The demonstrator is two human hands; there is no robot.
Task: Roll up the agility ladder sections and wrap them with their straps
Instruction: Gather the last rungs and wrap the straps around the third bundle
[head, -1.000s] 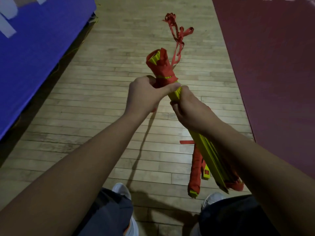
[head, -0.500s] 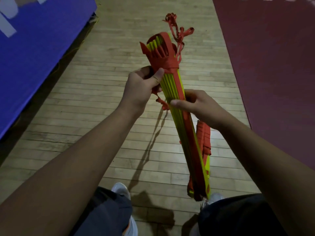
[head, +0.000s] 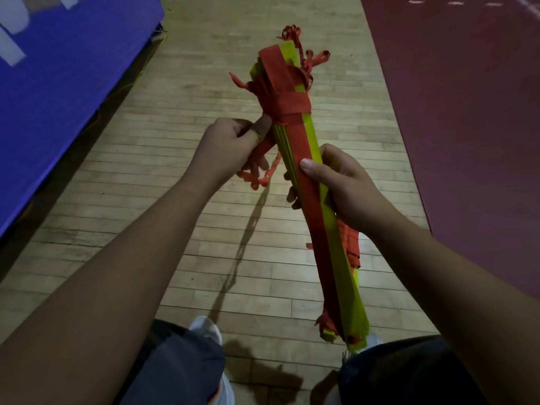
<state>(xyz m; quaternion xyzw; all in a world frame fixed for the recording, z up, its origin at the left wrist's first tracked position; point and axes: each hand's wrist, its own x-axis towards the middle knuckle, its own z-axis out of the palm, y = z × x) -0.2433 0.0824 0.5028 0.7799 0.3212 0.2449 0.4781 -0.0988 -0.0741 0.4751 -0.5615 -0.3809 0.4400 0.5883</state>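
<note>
Ladder bundle, yellow-green, red-strapped

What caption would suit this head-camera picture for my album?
Over a wooden floor, the right hand grips a bundled yellow-and-red agility ladder while the left hand holds its red strap.

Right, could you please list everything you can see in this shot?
ladder bundle: one, yellow and red, held up over the floor
strap: one, red, wound round the bundle's top
floor: one, pale wood, below
mat: one, blue, far left
court surface: one, dark red, right
shoes: two, white, bottom
shorts: one pair, dark grey, bottom
left hand: one, pinching the strap's loose end
right hand: one, gripping the bundle's middle
</note>
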